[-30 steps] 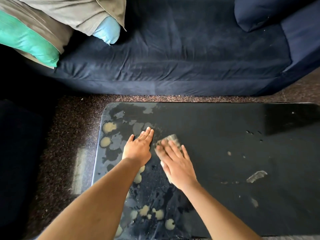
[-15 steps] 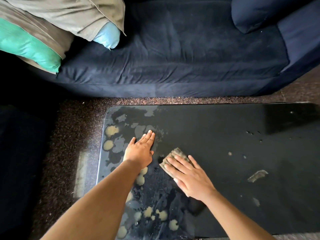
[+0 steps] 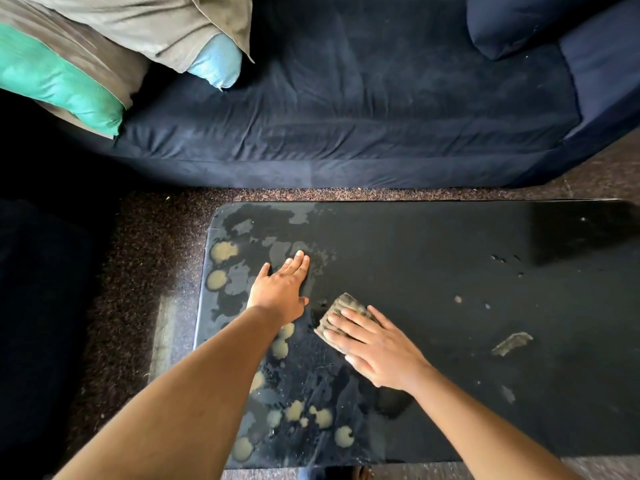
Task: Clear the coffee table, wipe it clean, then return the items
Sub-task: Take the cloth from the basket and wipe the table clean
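The black glossy coffee table [image 3: 433, 265] fills the lower half of the view, its left part wet and blotched with grey and yellowish patches. My left hand [image 3: 282, 291] lies flat on the table with straight fingers, near the left end. Just right of it, my right hand [image 3: 375, 346] presses a small grey-brown cloth [image 3: 343, 306] flat against the tabletop with straight fingers; only the cloth's far edge shows past my fingertips.
A dark blue sofa [image 3: 363, 109] runs along the far side, with grey, teal and light-blue cushions [image 3: 104, 53] at its left end. Dark speckled carpet [image 3: 138, 271] lies between sofa and table. A pale smear [image 3: 512, 342] and small specks mark the table's right half.
My right hand has slid the cloth toward me and to the right across the wet tabletop. The left hand has stayed flat in place.
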A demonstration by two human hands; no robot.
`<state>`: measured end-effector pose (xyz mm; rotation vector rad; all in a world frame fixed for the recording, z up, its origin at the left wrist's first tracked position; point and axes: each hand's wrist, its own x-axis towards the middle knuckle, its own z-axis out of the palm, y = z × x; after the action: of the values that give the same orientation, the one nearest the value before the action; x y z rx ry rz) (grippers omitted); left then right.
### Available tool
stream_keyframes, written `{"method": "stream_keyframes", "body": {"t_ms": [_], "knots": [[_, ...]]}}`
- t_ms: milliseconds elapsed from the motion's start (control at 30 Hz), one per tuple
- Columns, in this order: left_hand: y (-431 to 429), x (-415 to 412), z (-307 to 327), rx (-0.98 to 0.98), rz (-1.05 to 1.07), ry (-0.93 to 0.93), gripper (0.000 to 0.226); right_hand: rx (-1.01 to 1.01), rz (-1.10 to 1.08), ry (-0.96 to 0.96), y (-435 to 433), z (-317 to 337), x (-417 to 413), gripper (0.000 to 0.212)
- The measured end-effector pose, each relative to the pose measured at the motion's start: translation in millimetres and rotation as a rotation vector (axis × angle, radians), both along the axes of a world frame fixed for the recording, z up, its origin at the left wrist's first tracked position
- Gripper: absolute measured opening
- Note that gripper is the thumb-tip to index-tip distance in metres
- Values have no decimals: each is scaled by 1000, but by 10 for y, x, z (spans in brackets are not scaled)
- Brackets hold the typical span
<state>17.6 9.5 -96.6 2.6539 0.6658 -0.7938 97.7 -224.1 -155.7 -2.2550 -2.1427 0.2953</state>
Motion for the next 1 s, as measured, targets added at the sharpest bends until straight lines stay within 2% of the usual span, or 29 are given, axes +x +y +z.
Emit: {"method": "stream_keyframes", "body": {"t_ms": [33, 67, 167, 233, 300, 433, 467, 500, 600, 633, 700, 833, 867, 900, 1000], "knots": [[-3, 3, -1, 5, 2, 2, 77, -14, 10, -24, -36, -6, 94, 57], [-5, 7, -5, 5, 4, 3, 77, -18, -70, -30, -16, -12, 138, 57], [-9, 4, -13, 1, 17, -6, 78, 39, -588, 82, 304, 84, -67, 52], [-19, -3, -24, -15, 39, -16, 79, 73, -748, 128, 498, 119, -367, 51], [-67, -35, -10, -53, 61, -35, 78, 58, -649, 137, 466, 102, -525, 52], [-248, -380, 52, -20, 202, -231, 67, 33, -57, 29, -40, 20, -238, 54], [-314, -527, 61, -19, 260, -274, 68, 16, -5, -9, -111, 15, -137, 55], [-390, -682, 64, -22, 302, -292, 68, 0, -53, -20, -135, 17, -91, 55], [-631, -1085, 41, -14, 353, -245, 72, 7, -565, 97, 94, 98, -364, 54], [-706, -1178, 18, -5, 382, -234, 75, 28, -676, 133, 192, 128, -536, 54], [-828, -1288, -18, 7, 468, -241, 82, 52, -660, 161, 246, 139, -798, 54], [-890, -1333, -25, 50, 665, -279, 98, 10, -138, 52, -171, 74, -623, 56], [-882, -1329, -24, 56, 710, -278, 103, -5, -91, 15, -225, 63, -505, 57], [-868, -1320, -25, 55, 741, -270, 107, -18, -138, 0, -229, 58, -421, 58], [-828, -1300, -51, 70, 715, -224, 111, -31, -578, 81, 10, 124, -549, 56]]}}
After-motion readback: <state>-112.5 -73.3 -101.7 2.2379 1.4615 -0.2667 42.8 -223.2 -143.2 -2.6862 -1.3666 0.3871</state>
